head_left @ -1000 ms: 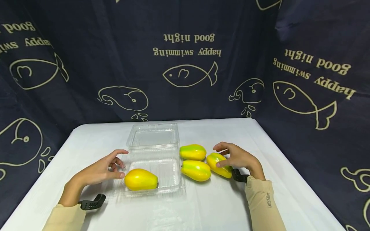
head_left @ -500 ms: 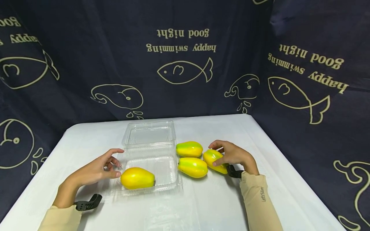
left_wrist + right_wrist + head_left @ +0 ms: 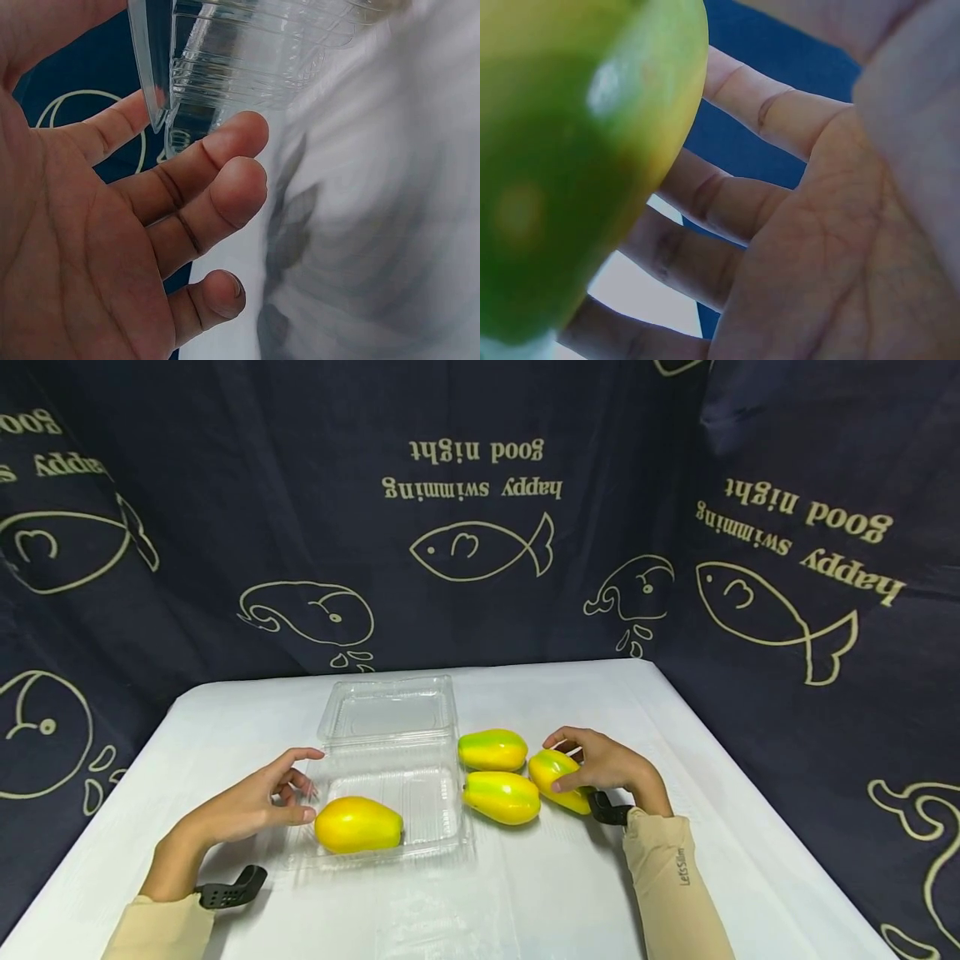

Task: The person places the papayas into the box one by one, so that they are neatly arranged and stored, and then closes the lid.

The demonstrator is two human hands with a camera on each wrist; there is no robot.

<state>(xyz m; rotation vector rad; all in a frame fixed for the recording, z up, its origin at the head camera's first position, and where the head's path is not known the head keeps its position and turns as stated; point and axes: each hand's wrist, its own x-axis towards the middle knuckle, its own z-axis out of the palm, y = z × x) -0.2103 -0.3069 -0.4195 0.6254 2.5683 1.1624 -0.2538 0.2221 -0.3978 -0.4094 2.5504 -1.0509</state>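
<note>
In the head view, a yellow papaya (image 3: 358, 825) lies in the near left part of a clear plastic clamshell box (image 3: 431, 810), whose lid (image 3: 390, 710) is folded back. My left hand (image 3: 251, 797) is at the box's left side, fingers loosely bent and thumb tip close to that papaya; the box wall (image 3: 154, 67) shows near the index finger. Around a green-yellow papaya (image 3: 551, 770) on the right, my right hand (image 3: 611, 764) spreads its thumb and fingers without a firm grip. Whether they touch it is unclear. The papaya (image 3: 577, 150) partly hides the fingertips in the right wrist view.
Two more papayas stand between box and right hand: one farther (image 3: 492, 750), one nearer (image 3: 501, 797). They lie close to the box's right edge. A white cloth covers the table (image 3: 480, 910), and a dark printed curtain (image 3: 480, 618) hangs behind it.
The head view has shifted slightly, so everything sits a little farther left in the picture. Both hands, the box and the papayas keep their places relative to each other.
</note>
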